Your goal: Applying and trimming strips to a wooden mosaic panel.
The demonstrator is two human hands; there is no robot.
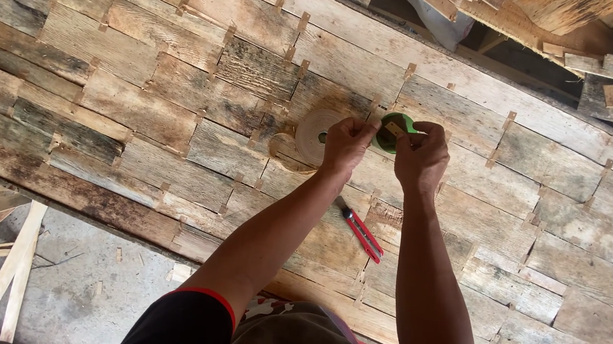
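Both hands pinch a green-cored tape roll over the woven panel.

Left hand (345, 144) and right hand (420, 155) meet fingertip to fingertip at the green tape roll (393, 131), apparently picking at its free end; the strip itself is too small to confirm. Just left lies a tan tape roll (313, 133). A red utility knife (359, 231) rests near, between the forearms, on the woven wood panel (139, 101).

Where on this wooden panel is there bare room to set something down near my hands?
The panel is bare left of the tan tape roll, and right of the right hand toward the far edge. It is crowded around the left hand, the green roll and the red cutter between the forearms.
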